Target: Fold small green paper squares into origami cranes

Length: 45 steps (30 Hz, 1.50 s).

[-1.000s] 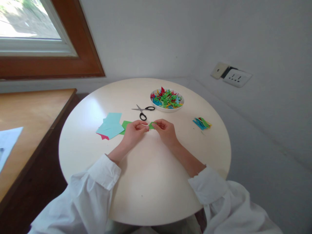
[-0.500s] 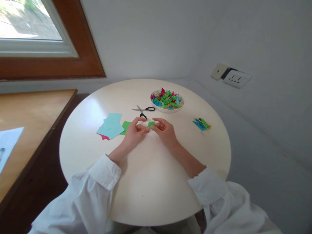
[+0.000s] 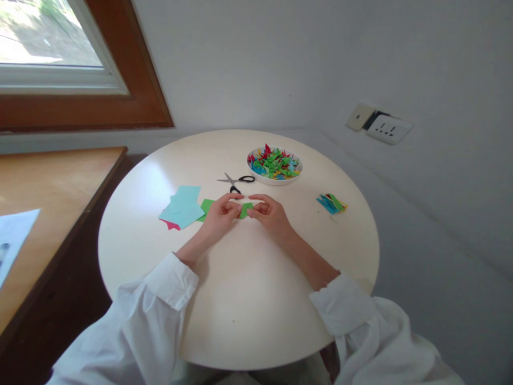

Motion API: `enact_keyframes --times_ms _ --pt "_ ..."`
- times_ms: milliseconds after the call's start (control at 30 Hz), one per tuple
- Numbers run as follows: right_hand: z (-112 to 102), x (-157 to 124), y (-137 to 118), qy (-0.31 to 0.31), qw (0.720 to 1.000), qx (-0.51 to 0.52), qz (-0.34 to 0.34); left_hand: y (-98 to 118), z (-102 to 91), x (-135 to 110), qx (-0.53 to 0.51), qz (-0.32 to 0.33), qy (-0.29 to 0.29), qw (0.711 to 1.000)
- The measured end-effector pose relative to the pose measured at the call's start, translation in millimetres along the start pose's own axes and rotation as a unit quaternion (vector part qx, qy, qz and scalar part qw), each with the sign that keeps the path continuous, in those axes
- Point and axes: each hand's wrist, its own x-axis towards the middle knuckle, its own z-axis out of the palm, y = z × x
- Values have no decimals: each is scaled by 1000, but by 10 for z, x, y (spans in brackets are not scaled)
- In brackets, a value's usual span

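Between my two hands is a small folded piece of green paper, held just above the table. My left hand pinches its left side, and my right hand grips the right side between thumb and fingers. Partly hidden behind my left hand lies a green paper sheet. Light blue sheets overlap left of it, with a pink-red sheet peeking out below. Scissors with black handles rest with blades apart just beyond my hands.
A white bowl full of small folded paper pieces in several colours stands at the back of the round white table. Coloured paper strips lie to the right. A wooden desk is at the left; walls border the table's far side.
The green paper has shifted slightly left and down and turned a little between my fingers. Both hands have closed in around it slightly; everything else is as before.
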Motion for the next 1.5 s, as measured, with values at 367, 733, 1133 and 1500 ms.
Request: enact_keyframes --times_ms 367,733,1133,1500 --pt "-9 4 -3 15 997 76 6 -95 -41 25 -66 21 -65 995" --pt "-6 10 4 25 994 101 15 -103 -30 32 -75 18 -47 996" --pt "13 11 3 27 996 80 20 -56 -8 27 -7 15 9 1000" --pt "24 7 47 11 996 75 -44 -71 -9 34 -48 7 22 999"
